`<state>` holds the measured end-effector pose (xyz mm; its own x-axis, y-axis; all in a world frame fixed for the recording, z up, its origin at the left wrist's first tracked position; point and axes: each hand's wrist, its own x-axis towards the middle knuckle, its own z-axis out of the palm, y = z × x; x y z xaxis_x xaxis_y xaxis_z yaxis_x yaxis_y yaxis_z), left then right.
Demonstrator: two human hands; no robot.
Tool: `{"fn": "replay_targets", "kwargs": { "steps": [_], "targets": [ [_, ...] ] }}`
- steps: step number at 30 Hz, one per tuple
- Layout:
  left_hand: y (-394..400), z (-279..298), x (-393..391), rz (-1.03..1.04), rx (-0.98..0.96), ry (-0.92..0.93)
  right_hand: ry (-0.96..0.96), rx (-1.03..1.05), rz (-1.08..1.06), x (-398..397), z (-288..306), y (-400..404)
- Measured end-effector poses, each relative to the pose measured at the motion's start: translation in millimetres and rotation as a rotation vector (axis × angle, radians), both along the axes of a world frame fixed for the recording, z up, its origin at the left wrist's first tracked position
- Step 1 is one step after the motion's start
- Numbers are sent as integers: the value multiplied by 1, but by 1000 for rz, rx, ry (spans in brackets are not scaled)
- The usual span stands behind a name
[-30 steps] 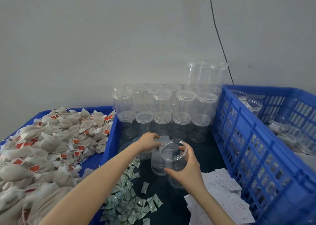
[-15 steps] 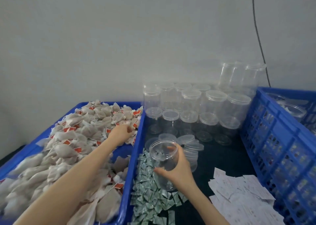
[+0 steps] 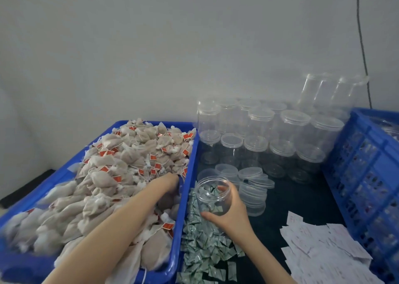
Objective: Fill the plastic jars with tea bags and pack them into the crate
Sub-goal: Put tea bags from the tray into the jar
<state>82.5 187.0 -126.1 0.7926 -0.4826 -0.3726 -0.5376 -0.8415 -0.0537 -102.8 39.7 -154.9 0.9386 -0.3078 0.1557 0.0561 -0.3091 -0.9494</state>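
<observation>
Near centre, right hand (image 3: pixel 232 213) grips open clear plastic jar (image 3: pixel 213 194) above green triangular sachets (image 3: pixel 201 247), left hand (image 3: pixel 169 181) buried in beige tea bags (image 3: pixel 129 165) in blue tray (image 3: pixel 190 160), grip unclear; filling step, next lift bags into jar, blue slatted crate (image 3: pixel 367 165) far right.

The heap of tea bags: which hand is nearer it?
Left. The left hand reaches into the heap of tea bags; the right hand holds an open jar beside the tray.
</observation>
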Motion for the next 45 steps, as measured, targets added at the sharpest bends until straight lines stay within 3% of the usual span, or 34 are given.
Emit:
{"fn": "replay_targets", "kwargs": {
  "steps": [4,12,17,21,26,29,35,38,40,42,43,45],
  "targets": [
    [4,4,6,55,-4,8,-5,7,6,3,1,3],
    [12,23,7,148,-306,-53,-13,-18,-1,8,5,2],
    [13,50,1,166,-555,-231,9,-18,-1,12,5,2],
    [10,92,-15,88,-732,-400,11,-15,0,15,5,4],
    [2,137,-46,-48,-916,-396,22,9,7,17,6,8],
    [-9,138,-65,-174,-846,-267,24,16,0,18,7,11],
    [-38,98,-78,-380,-425,70,-30,37,7,16,13,10],
    [-37,95,-70,-394,-486,200,-38,59,13,14,14,7],
    [-30,101,-60,-348,-633,163,-31,79,-1,12,13,4],
    [-23,100,-44,-257,-752,-8,-24,41,-22,9,13,2],
    [-18,96,-35,-193,-739,-104,-24,18,-27,9,14,1],
    [-8,80,-21,-81,-467,-214,-17,3,-31,8,14,0]
  ]
}}
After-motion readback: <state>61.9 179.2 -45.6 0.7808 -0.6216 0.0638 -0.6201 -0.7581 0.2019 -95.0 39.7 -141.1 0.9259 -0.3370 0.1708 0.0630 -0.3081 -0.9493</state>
